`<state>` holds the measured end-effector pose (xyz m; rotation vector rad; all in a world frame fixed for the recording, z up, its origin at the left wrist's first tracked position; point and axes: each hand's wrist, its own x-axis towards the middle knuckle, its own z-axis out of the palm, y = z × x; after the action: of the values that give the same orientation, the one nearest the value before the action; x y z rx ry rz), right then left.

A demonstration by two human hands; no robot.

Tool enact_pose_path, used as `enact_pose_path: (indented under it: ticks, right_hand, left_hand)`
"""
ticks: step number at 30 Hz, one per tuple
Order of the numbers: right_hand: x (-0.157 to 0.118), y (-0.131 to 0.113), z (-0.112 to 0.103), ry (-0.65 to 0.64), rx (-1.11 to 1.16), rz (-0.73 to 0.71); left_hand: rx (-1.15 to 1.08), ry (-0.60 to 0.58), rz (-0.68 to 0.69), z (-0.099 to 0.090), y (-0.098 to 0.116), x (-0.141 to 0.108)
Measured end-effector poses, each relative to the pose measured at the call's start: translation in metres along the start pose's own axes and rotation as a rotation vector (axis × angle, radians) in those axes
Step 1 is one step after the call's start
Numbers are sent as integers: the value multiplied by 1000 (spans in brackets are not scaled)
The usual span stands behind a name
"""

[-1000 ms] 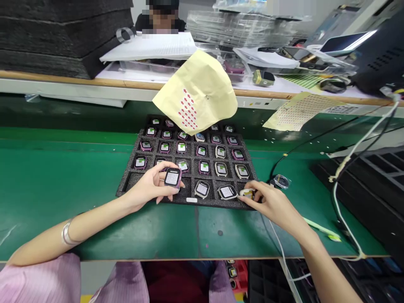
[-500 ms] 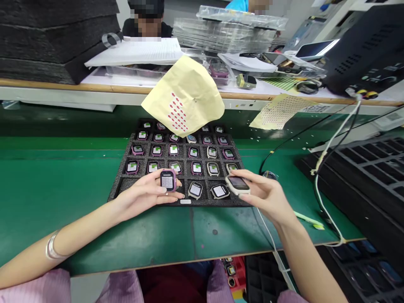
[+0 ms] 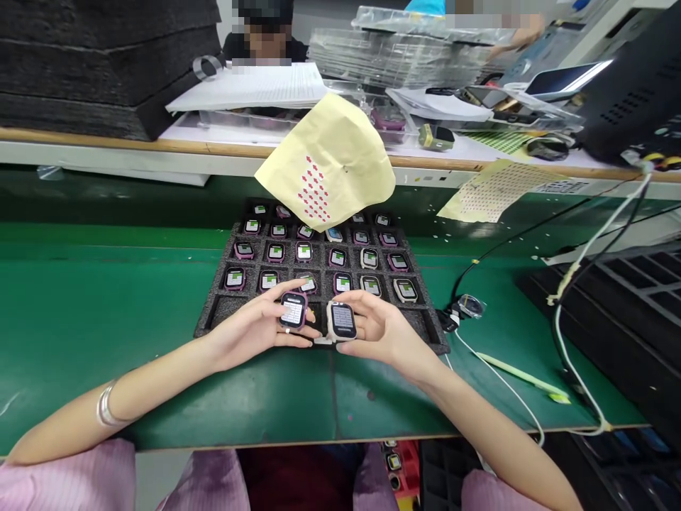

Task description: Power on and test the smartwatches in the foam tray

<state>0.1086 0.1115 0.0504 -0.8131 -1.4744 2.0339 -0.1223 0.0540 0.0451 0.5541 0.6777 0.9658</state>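
Note:
My left hand point(image 3: 250, 328) holds a purple-framed watch point(image 3: 293, 311) with its lit screen facing up, the thumb on the screen. Close beside it, my right hand point(image 3: 380, 328) grips a pale-framed watch point(image 3: 342, 321) by its edges, its screen showing a grid. Both hands are over the front row of a black foam tray point(image 3: 213, 301). Purple and pale watches sit in the rows behind, many with a green patch on the screen. My hands hide part of the front row.
Yellow sticker sheets point(image 3: 333, 160) hang from the shelf edge over the tray's back. To the right are a cable point(image 3: 564, 355), a green stick-like tool point(image 3: 524, 374) and black trays point(image 3: 596, 333). Black foam blocks point(image 3: 106, 71) stand at upper left. People are behind the shelf.
My right hand has moved left with the pale watch, now beside the purple one, and its screen faces me more. My left thumb has moved onto the purple watch's screen. The view has shifted slightly.

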Motion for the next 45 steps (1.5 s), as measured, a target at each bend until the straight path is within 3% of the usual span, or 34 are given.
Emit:
enact_pose_path:
  ticks: [5, 14, 20, 24, 30, 37, 40, 45]
  right_hand:
    - [-2, 6, 5, -52, 1, 93]
    - [-7, 5, 5, 96, -370, -49]
    - [-12, -2, 6, -184, -114, 89]
    - [-13, -2, 5, -287, 24, 106]
    - [-14, 0, 3, -154, -43, 87]
    - [-11, 2, 6, -176, 127, 147]
    - [-10, 4, 8, -154, 8, 129]
    - [-11, 3, 7, -32, -421, 19]
  left_hand:
    - [86, 38, 22, 4, -3, -2]
    - [128, 13, 28, 4, -5, -2]
    - [164, 46, 66, 9, -6, -4]
    - [235, 58, 158, 9, -6, -4]
    - [263, 92, 210, 9, -4, -6]
    - [212, 114, 115, 12, -7, -9]
    - [222, 131, 115, 12, -7, -9]
    - [233, 80, 160, 13, -6, -10]
